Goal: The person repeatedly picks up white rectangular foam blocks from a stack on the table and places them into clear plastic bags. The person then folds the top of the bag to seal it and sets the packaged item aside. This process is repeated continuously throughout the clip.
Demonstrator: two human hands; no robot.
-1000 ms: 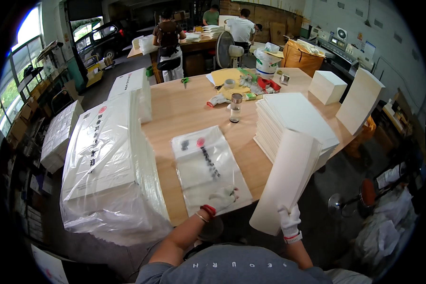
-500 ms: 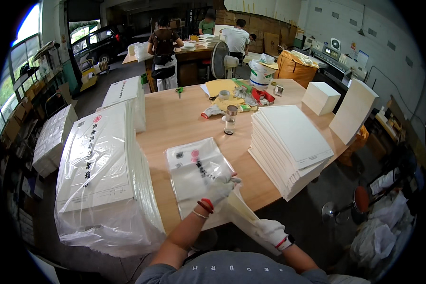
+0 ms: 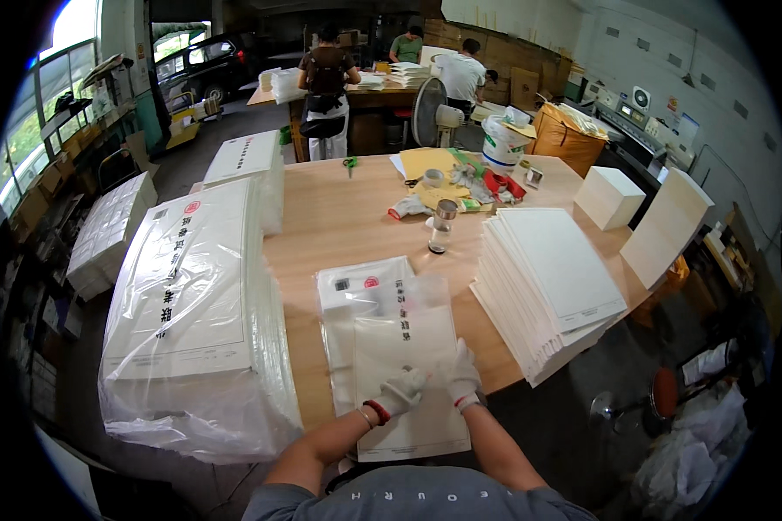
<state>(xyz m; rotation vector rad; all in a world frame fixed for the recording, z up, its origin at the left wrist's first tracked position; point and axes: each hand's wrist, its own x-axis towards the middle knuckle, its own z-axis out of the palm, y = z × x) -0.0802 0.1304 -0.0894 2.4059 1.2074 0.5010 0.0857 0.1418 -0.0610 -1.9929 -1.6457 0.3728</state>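
Note:
A stack of cream paper sheets [image 3: 413, 430] lies in front of me at the table's near edge, its far part inside a clear plastic bag [image 3: 430, 291]. The bag rests over a pile of similar printed bags [image 3: 334, 304]. My left hand [image 3: 400, 392], in a white glove, lies over the sheets with its fingers curled on what looks like the bag's mouth. Also gloved, my right hand [image 3: 465, 375] grips the right edge of the sheets and bag, fingers pointing away from me; its thumb is hard to make out.
Tall wrapped paper stacks [image 3: 191, 295] stand at left. A fanned paper pile [image 3: 552, 269] is at right, near a glass bottle [image 3: 441, 227]. Farther back are green scissors [image 3: 349, 165], gloves [image 3: 410, 207], a white bucket [image 3: 504, 143] and a fan [image 3: 432, 113]. People work behind.
The paper stack has swung from the lower right to straight in front of me and slid into the bag. My right hand has moved up and left, closer to my left hand.

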